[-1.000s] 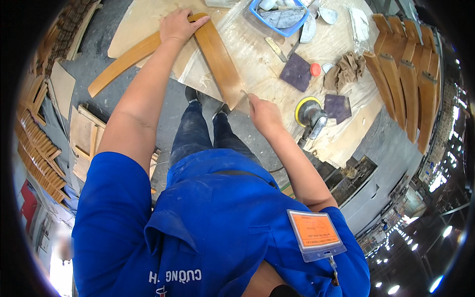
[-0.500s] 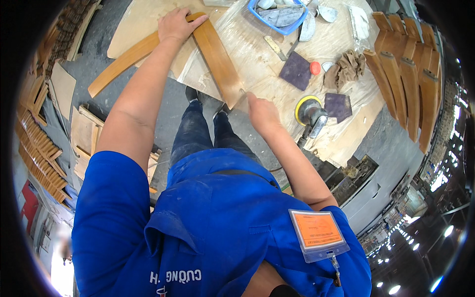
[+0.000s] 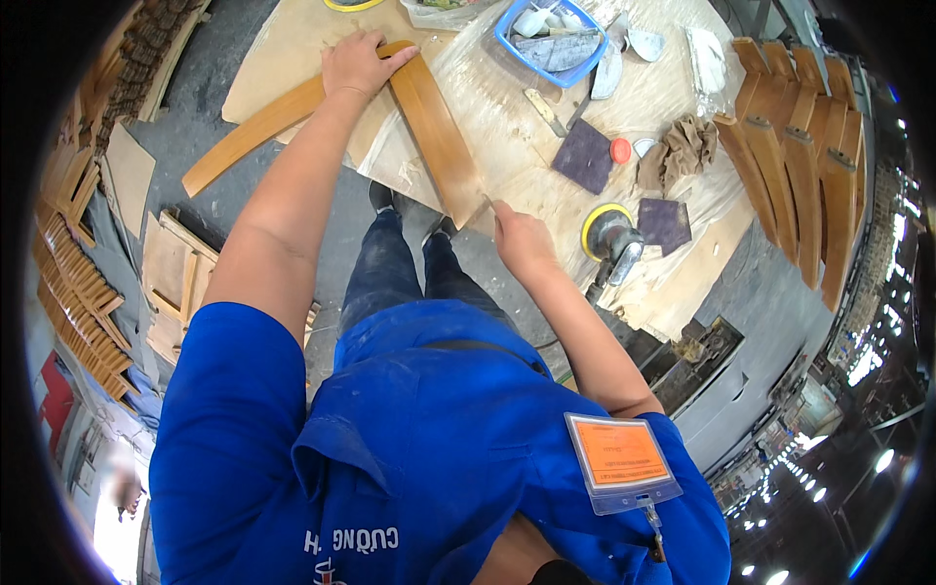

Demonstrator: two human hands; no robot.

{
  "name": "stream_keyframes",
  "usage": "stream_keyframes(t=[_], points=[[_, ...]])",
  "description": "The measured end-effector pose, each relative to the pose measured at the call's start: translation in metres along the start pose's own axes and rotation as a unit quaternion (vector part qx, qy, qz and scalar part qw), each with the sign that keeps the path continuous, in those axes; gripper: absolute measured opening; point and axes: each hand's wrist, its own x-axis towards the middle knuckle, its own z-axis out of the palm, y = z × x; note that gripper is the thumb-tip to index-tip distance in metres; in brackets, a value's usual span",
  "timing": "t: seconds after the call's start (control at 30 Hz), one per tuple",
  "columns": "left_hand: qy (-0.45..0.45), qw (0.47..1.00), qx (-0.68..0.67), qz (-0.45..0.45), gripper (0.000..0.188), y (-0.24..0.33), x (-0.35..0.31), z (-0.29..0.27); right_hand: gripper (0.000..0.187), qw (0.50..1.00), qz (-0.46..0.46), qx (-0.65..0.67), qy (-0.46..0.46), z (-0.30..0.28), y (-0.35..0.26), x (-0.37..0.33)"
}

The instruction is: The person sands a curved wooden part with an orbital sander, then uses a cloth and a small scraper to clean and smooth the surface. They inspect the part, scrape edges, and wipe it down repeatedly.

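A V-shaped, honey-brown wooden furniture part lies at the front left edge of the worktable, its curved left leg reaching out past the edge. My left hand grips the part near its top joint, thumb laid across the wood. Close to the lower end of the right leg, my right hand is closed on a small thin blade-like tool. Its tip is at or just beside the wood's edge; contact cannot be made out. Most of the tool is hidden in my fingers.
On the worktable are a blue basin of tools, a putty knife, dark abrasive pads, a red round lid, a crumpled brown cloth and a yellow-rimmed sander. Curved wooden parts stand at the right.
The whole scene sits slightly lower and to the right in the picture. Both hands keep nearly the same places on and beside the wooden part.
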Motion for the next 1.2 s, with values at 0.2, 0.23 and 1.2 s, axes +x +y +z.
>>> stream_keyframes(t=[0.2, 0.23, 1.2], points=[[-0.033, 0.999, 0.006, -0.018, 0.069, 0.0, 0.0, 0.001, 0.023, 1.0, -0.004, 0.012, -0.007, -0.005, -0.009, -0.002], [-0.027, 0.999, 0.009, -0.015, 0.069, 0.0, 0.001, 0.001, 0.023, 1.0, -0.002, 0.008, -0.015, -0.004, -0.01, 0.0], [-0.001, 0.998, -0.056, -0.006, 0.051, 0.002, -0.004, 0.0, 0.019, 0.938, 0.073, 0.282, 0.19, -0.046, 0.096, 0.057]])
